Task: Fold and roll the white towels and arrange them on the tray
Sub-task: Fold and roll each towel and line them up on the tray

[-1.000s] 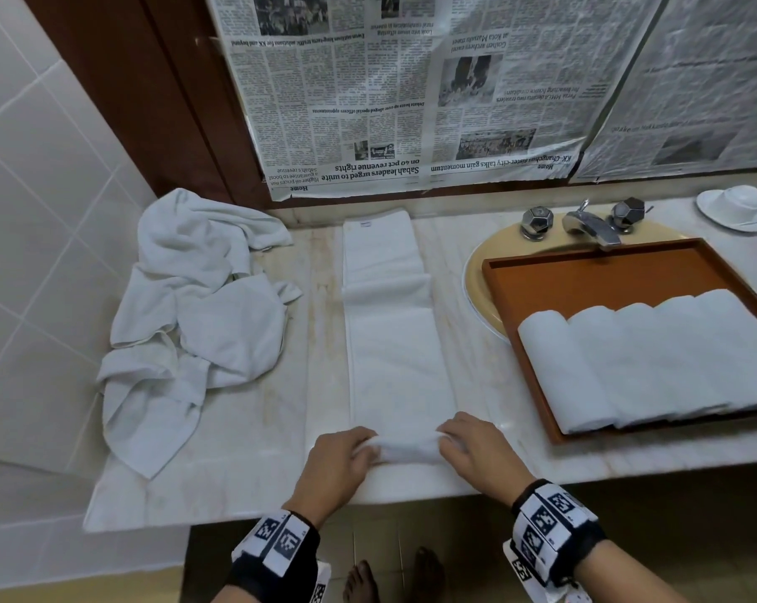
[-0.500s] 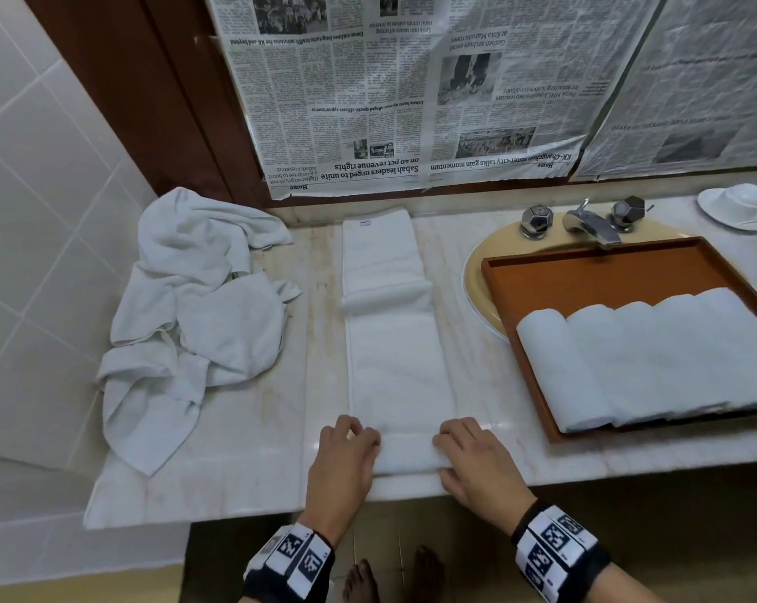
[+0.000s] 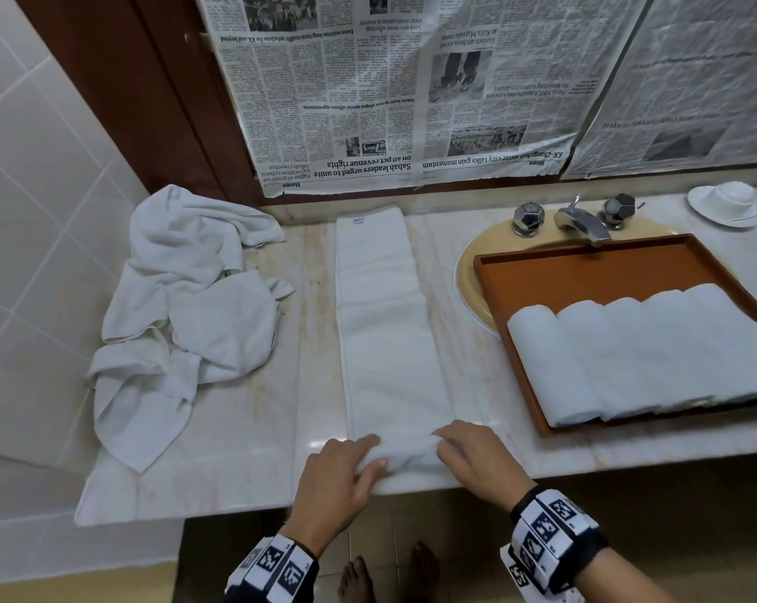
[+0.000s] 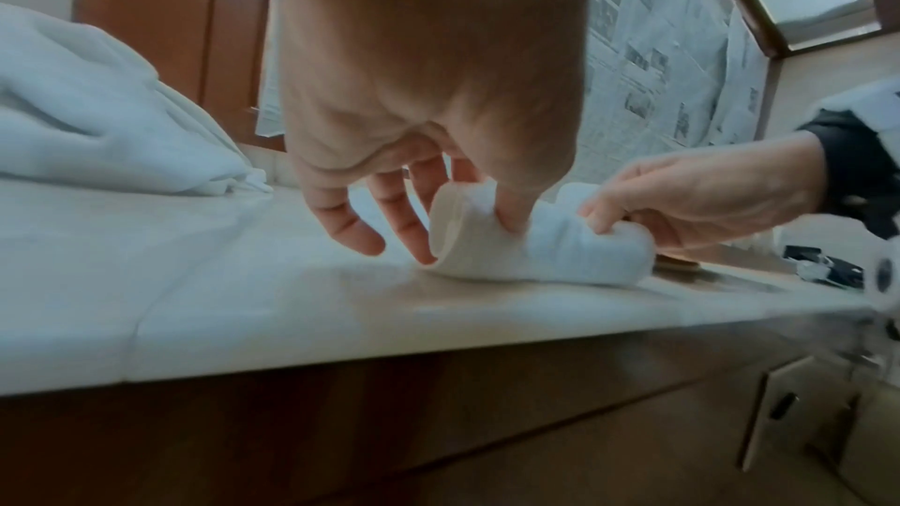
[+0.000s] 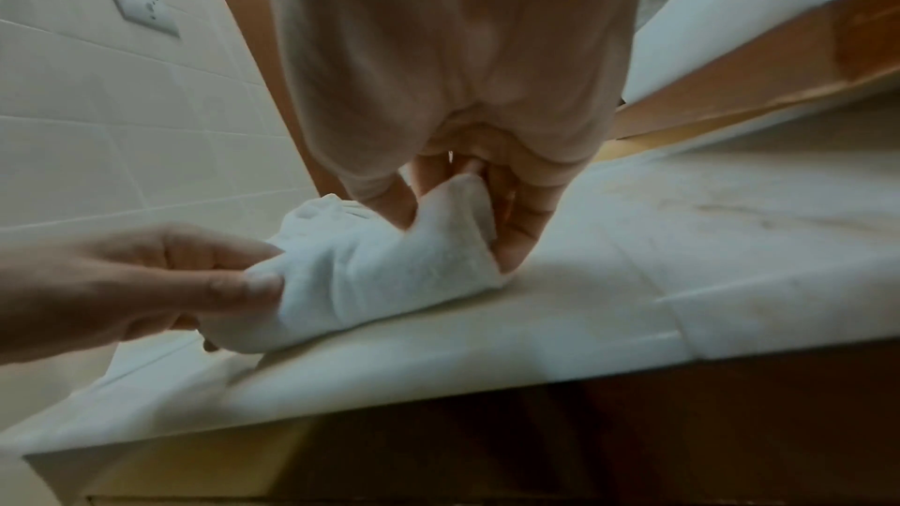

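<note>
Marble tabletop [image 3: 246, 433] carrying everything: crumpled pile of unfolded white towels [image 3: 180, 315] at the left, brown wooden tray [image 3: 585, 272] over the sink at the right with five rolled towels [image 3: 646, 354] side by side along its near part. Between them, long folded towel [image 3: 385, 324] stretched from the back wall toward the near edge, its near end turned up into a small starting roll [image 4: 536, 245] close to that edge. Left hand [image 3: 341, 480] and right hand [image 3: 476, 459] at either end of that roll, fingers [image 4: 419, 206] curled around the cloth, thumbs pressed into the front, both holding the towel. Likely trouble from here: uneven pressure between the two sides could send the roll forward crooked, giving a cone instead of a cylinder that would not match the row in the tray. Loose first turn, open and hollow at the left end in the left wrist view, could leave a slack core and a fat, soft roll. Strip's layered side edges could also slide apart as the roll advances. Roll so near the edge could slip off if pulled back.
</note>
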Tool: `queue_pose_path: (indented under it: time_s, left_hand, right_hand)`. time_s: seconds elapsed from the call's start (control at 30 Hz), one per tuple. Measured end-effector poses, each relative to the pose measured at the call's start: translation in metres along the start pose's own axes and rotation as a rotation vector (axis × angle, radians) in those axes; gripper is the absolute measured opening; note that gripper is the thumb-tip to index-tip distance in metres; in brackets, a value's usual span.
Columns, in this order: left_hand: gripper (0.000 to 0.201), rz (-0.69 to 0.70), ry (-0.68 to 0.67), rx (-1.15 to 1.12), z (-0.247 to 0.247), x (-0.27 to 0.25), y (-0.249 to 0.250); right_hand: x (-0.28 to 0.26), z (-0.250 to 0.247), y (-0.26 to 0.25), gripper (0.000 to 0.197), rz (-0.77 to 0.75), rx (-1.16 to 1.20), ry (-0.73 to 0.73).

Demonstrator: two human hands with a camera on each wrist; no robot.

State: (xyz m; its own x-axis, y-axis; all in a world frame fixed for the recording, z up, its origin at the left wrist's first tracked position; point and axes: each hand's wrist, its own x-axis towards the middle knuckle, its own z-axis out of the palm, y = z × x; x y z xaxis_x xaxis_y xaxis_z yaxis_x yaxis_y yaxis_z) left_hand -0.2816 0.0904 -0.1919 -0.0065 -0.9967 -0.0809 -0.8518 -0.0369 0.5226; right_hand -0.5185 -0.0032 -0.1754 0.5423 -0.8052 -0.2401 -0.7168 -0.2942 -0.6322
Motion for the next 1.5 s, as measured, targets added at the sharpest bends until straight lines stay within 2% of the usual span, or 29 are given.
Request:
queue_pose_path:
  time_s: [0.1,0.2,0.27,0.37,0.47,0.57,0.63,0.7,0.8,0.87,0.93,1.0,1.07,1.13,1.27,1.33,1.43,1.5]
  left_hand:
    - [0.044,-0.086,0.009,-0.128,-0.002,0.003,-0.002]
    - [0.037,-0.171,0.029,-0.170,-0.001,0.005,0.000]
    - [0.034,-0.217,0.053,-0.196,-0.001,0.008,-0.001]
    - [0.020,-0.257,0.092,-0.209,-0.002,0.012,0.000]
    - [0.018,-0.264,0.153,-0.196,0.002,0.010,0.003]
    - [0.016,-0.106,0.221,-0.006,0.010,0.005,0.006]
    - [0.025,-0.039,0.213,0.031,0.014,0.000,0.006]
    - [0.039,-0.026,0.185,0.027,0.016,-0.004,0.005]
    - [0.045,-0.023,0.141,0.024,0.011,-0.002,0.002]
    - [0.055,-0.065,0.053,-0.011,0.004,0.008,-0.001]
    - [0.065,-0.121,-0.007,-0.119,-0.002,0.019,-0.007]
    - [0.062,-0.177,-0.005,-0.243,-0.006,0.028,-0.011]
    - [0.043,-0.223,0.019,-0.283,-0.007,0.034,-0.010]
    - [0.033,-0.277,0.070,-0.299,-0.007,0.036,-0.008]
    - [0.032,-0.305,0.164,-0.288,-0.008,0.034,-0.009]
    - [0.033,-0.260,0.194,-0.209,-0.005,0.032,-0.008]
    - [0.037,-0.041,0.210,-0.012,0.002,0.028,-0.005]
    - [0.045,0.018,0.155,0.062,0.006,0.025,-0.006]
  right_hand:
    - [-0.004,0.007,0.003,0.025,-0.029,0.048,0.117]
    - [-0.008,0.017,0.002,0.012,-0.070,-0.073,0.187]
    - [-0.009,0.019,0.001,0.018,-0.099,-0.164,0.190]
    - [-0.011,0.015,0.004,0.038,-0.177,-0.214,0.133]
    - [-0.011,0.014,0.006,0.042,-0.243,-0.323,0.071]
    - [-0.005,0.012,0.004,0.055,-0.193,-0.248,0.060]
    - [0.002,0.007,0.004,0.068,-0.111,-0.136,0.019]
    - [0.009,0.002,0.003,0.071,-0.053,-0.056,-0.021]
    - [0.019,-0.002,0.003,0.049,-0.015,-0.061,-0.060]
    - [0.021,-0.004,0.004,0.038,0.012,-0.028,-0.019]
    - [0.022,-0.002,0.002,0.033,0.006,0.023,0.086]
    - [0.021,0.001,0.000,0.026,-0.066,-0.122,0.194]
    - [0.020,0.005,0.001,0.030,-0.176,-0.284,0.268]
    - [0.019,0.005,0.004,0.034,-0.246,-0.316,0.262]
    - [0.023,0.001,0.014,0.072,-0.220,-0.261,0.120]
    - [0.029,-0.004,0.014,0.070,-0.195,-0.162,0.082]
    - [0.038,-0.010,0.012,0.039,-0.148,-0.033,0.070]
    - [0.042,-0.015,0.012,0.032,-0.105,0.002,0.044]
